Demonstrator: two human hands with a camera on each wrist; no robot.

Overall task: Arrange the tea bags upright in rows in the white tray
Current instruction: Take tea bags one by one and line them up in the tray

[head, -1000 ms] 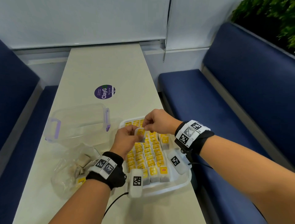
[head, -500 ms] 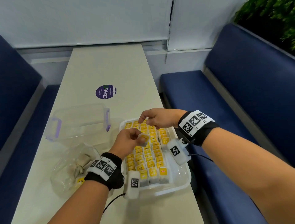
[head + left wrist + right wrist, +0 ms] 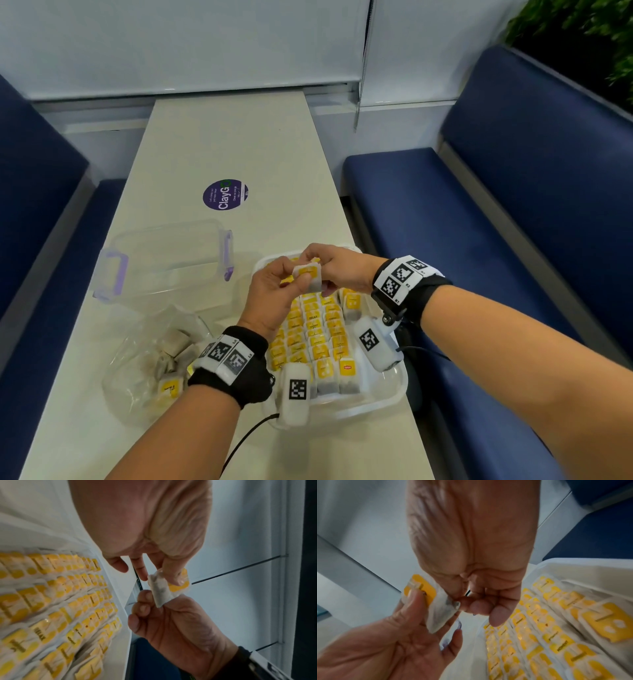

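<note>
Your left hand and right hand both pinch one tea bag between them at frame centre, held in the air above the far end of the white tray. The tray's rows of upright tea bags stand just below your grip.

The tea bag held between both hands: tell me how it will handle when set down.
The tea bag probably weighs little: fingertips alone hold it. Its pouch looks soft and creased, so likely floppy. Alone it may tip; neighbours in the white tray should prop it.
</note>
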